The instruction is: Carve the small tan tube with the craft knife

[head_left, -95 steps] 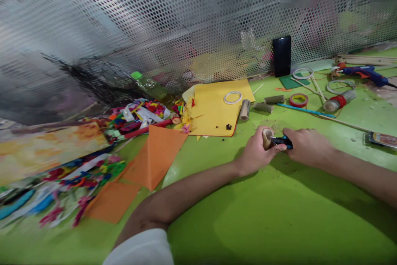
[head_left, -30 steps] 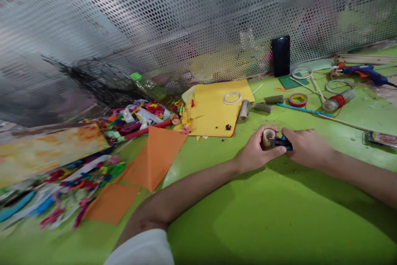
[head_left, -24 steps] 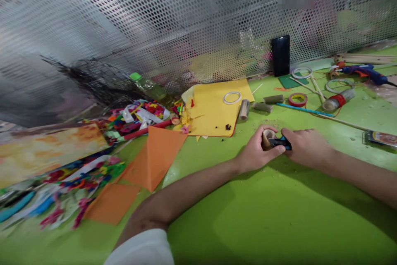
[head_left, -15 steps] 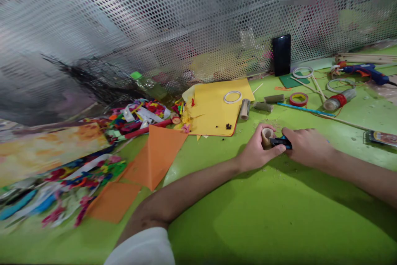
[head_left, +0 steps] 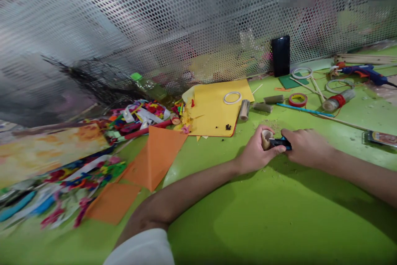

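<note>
My left hand (head_left: 256,151) is wrapped round a short hollow piece of bamboo (head_left: 266,140), its open end facing up toward me. In my right hand (head_left: 305,147) is a utility knife (head_left: 281,144) with a dark blue and black body, its front end against the bamboo's side. My left thumb rests along the knife. The blade itself is too small to make out. Pale shavings (head_left: 271,124) lie on the green table (head_left: 248,219) around both hands. Just beyond stand and lie more bamboo pieces (head_left: 244,110).
Yellow paper (head_left: 214,108) carries a white tape ring (head_left: 232,98). Orange paper (head_left: 161,153) and colourful scraps (head_left: 83,186) lie left. A red-and-yellow tape roll (head_left: 297,99), a blue stick (head_left: 304,110), a glue gun (head_left: 362,72) and an upright phone (head_left: 281,56) are right, before a perforated metal screen (head_left: 198,21).
The knife and both hands hold nearly the same place on the bamboo. Only a very slight shift of the bamboo and the camera shows.
</note>
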### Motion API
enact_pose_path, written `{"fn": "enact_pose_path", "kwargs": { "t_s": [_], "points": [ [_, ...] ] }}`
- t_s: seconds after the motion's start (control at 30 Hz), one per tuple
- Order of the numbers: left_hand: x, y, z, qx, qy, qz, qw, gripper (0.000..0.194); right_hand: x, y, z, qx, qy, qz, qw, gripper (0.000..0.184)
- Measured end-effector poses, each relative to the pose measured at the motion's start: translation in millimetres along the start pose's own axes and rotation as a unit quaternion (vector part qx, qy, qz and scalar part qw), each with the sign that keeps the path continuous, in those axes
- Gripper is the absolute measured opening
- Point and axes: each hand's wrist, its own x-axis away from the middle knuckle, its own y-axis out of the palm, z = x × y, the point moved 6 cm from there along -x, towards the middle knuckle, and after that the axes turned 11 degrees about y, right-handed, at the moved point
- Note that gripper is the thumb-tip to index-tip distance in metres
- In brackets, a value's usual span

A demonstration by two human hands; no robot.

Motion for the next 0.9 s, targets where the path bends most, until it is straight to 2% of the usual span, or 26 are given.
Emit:
{"fn": "enact_pose_path", "kwargs": {
  "t_s": [0.43,0.57,0.9],
  "points": [
    [-0.3,-0.6,2.5,-0.007,0.011,0.022,1.000,0.057,-0.2,-0.3,-0.6,0.002,-0.010,0.015,1.000,0.026],
    [1.0,-1.3,2.9,-0.020,0.008,0.026,0.999,0.050,-1.2,-2.7,2.1,-0.023,0.013,0.018,0.999,0.023],
    [-1.5,-0.7,4.8,0.062,0.000,0.013,0.998,0.057,2.2,-2.4,-1.1,-0.006,-0.010,0.001,1.000,0.029]
  ]
}}
